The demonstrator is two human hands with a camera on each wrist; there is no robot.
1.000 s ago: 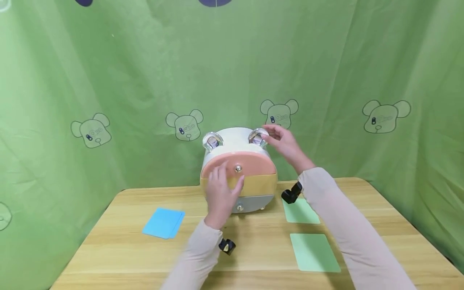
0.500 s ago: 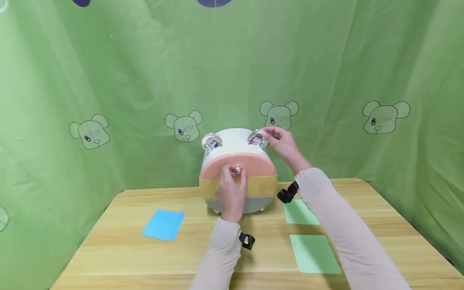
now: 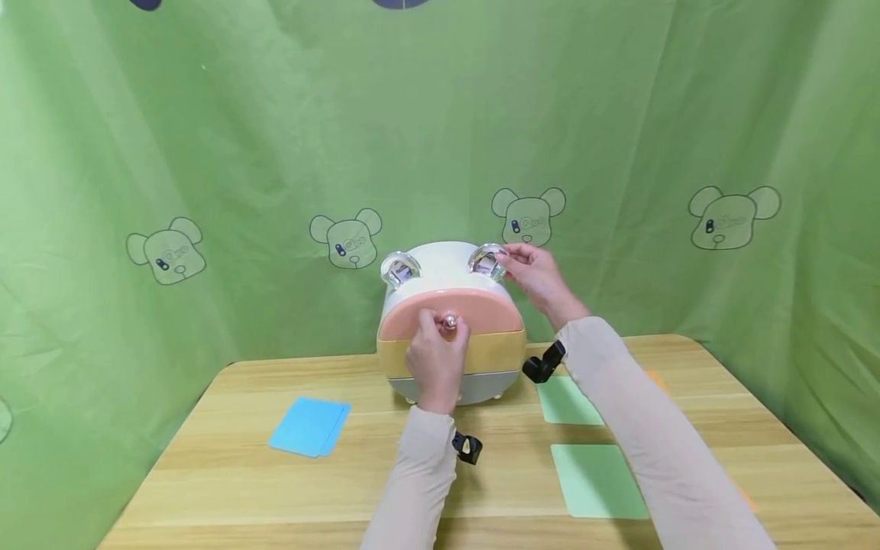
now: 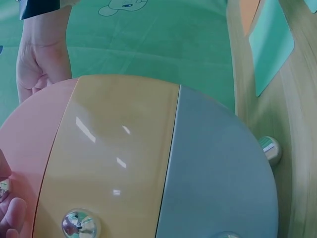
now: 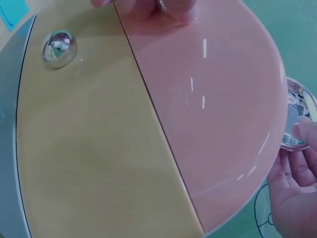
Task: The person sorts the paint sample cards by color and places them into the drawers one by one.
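A small storage box (image 3: 440,263) with a white top, two silver ears and three stacked drawers stands at the table's back. Its pink top drawer (image 3: 490,309), yellow middle drawer (image 3: 495,353) and grey bottom drawer (image 3: 490,386) sit flush. My left hand (image 3: 438,365) pinches the silver knob (image 3: 450,321) of the pink drawer between thumb and fingers. With thumb and fingers, my right hand (image 3: 543,283) grips the outer edge of the right silver ear (image 5: 298,106). The yellow drawer's knob (image 4: 80,224) is hidden by the left hand in the head view.
Two blue square sheets (image 3: 309,428) overlap on the table (image 3: 227,473) at left. Green sheets (image 3: 598,481) lie at right, one partly behind the right sleeve. Orange edges (image 3: 658,380) show beyond that sleeve. A green curtain (image 3: 426,168) hangs close behind the box.
From the left of the knob, my left hand has moved right and taken hold of it. My right hand has settled on the ear's edge. The drawers have not moved.
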